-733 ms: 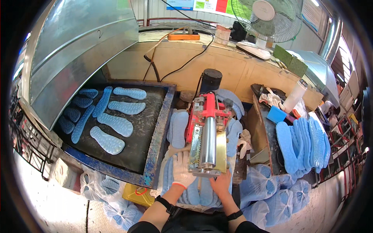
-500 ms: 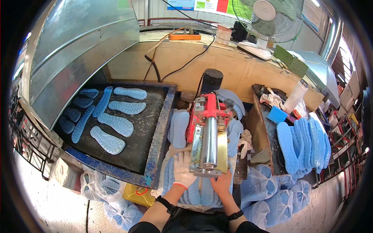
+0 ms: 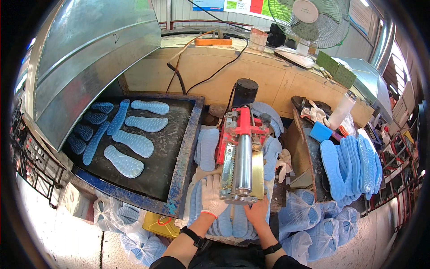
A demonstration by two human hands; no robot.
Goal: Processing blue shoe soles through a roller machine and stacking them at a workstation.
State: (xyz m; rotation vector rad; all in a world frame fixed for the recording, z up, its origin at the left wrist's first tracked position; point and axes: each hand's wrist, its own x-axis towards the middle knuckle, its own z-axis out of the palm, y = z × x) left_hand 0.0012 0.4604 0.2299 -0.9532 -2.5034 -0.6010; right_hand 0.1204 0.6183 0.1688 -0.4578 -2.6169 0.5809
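A red roller machine [image 3: 242, 130] with a shiny metal roller stands in front of me, a brass-coloured plate along its right side. My left hand [image 3: 211, 195], in a pale glove, lies with fingers stretched forward beside the machine's left front, over blue insoles [image 3: 226, 222]. Bare, my right hand [image 3: 257, 211] is at the machine's front right corner, its thumb pointing left under the front end. The machine partly hides its fingers, and whether they grip anything does not show. More blue insoles [image 3: 206, 150] lie stacked left of the machine.
To the left, spaced insoles [image 3: 141, 143] lie on a black bed in a blue frame [image 3: 179, 179] under a raised metal hood [image 3: 98, 58]. On the right, a side table carries stacked insoles [image 3: 349, 168] and a bottle [image 3: 342, 110]. Bagged insoles [image 3: 309, 224] sit below. A fan [image 3: 309, 22] stands behind.
My right hand has shifted slightly, its fingers reaching a little farther up along the machine's right side. My left hand stays in nearly the same place.
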